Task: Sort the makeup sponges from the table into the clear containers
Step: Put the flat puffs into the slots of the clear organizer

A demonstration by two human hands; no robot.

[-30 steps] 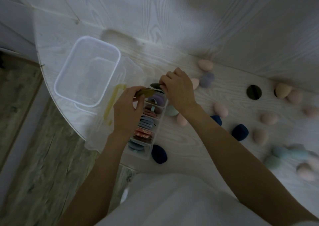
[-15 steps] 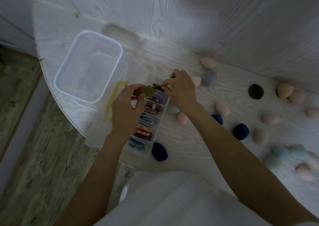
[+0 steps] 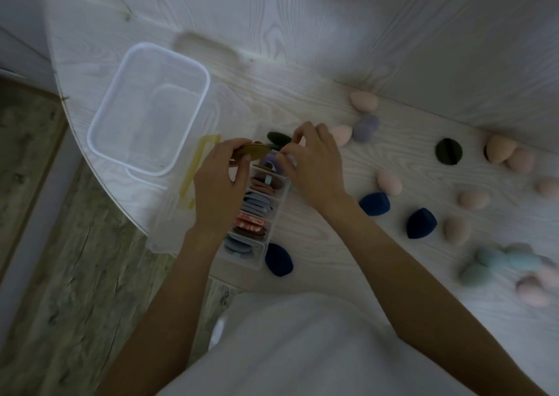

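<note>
White wood-grain table (image 3: 332,244). Clear rounded-rectangle tub (image 3: 148,108), beyond left hand. Clear divided organiser (image 3: 273,229) of flat puffs, between both hands. Left hand (image 3: 219,189) pinches flat olive puff (image 3: 249,151). Right hand (image 3: 314,165), fingers curled at organiser's far end; hold unclear. Matte egg-shaped sponges (image 3: 388,182), right of right hand.

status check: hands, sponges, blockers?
Left hand pinches an olive puff over the divided box. Right hand at the box's far end, grip unclear. Egg sponges still loose on the table. No blockers.
</note>
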